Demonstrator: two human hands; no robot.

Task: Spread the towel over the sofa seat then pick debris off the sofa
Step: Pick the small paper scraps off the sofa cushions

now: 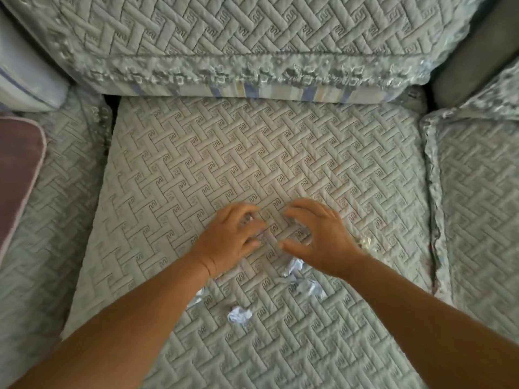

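Note:
A pale green quilted towel [252, 153] lies flat over the middle sofa seat. Crumpled white paper scraps rest on its front part: one ball [240, 315], a cluster [304, 282] and a piece by my left forearm [196, 297]. A yellowish crumpled bit [368, 243] sits right of my right wrist. My left hand [231, 242] is palm down with its fingers curled around small white scraps. My right hand [320, 237] hovers beside it, fingers and thumb spread in a claw over a small whitish scrap; whether it touches the scrap is unclear.
The quilted back cushion [252, 37] rises behind the seat. Matching covered seats flank it on the left [56, 206] and right [477, 206]. A purple cushion [16, 169] lies at the far left and a grey armrest [471, 66] at the upper right.

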